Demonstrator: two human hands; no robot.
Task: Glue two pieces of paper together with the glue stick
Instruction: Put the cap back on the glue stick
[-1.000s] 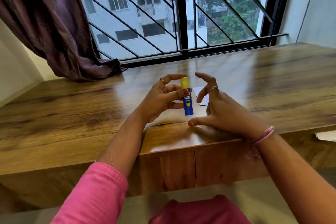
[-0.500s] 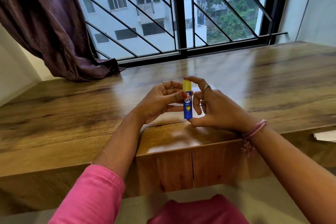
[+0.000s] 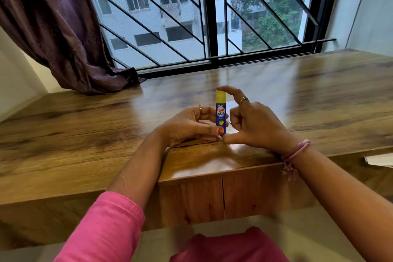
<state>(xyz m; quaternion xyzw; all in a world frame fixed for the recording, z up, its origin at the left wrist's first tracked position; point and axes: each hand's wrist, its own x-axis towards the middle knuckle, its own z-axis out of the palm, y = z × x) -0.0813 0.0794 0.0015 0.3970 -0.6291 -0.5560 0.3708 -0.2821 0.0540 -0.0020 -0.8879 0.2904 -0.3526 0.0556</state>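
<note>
A blue glue stick (image 3: 220,116) with a yellow cap stands upright above the wooden desk (image 3: 85,134). My left hand (image 3: 189,124) grips its lower body between thumb and fingers. My right hand (image 3: 253,123) is at the stick too: the index fingertip rests on top of the yellow cap and the thumb touches the base. A white sheet of paper (image 3: 234,105) lies flat on the desk just behind my hands, mostly hidden by them.
A purple curtain (image 3: 63,34) drapes onto the desk's far left corner. A barred window (image 3: 212,17) runs along the back edge. Another white paper (image 3: 379,159) pokes out below the desk edge at the right. Drawer fronts (image 3: 212,200) face me.
My right hand closed in from spread fingers beside the stick to pinching it top and bottom. My left hand's grip slid lower on the tube, which now stands more upright.
</note>
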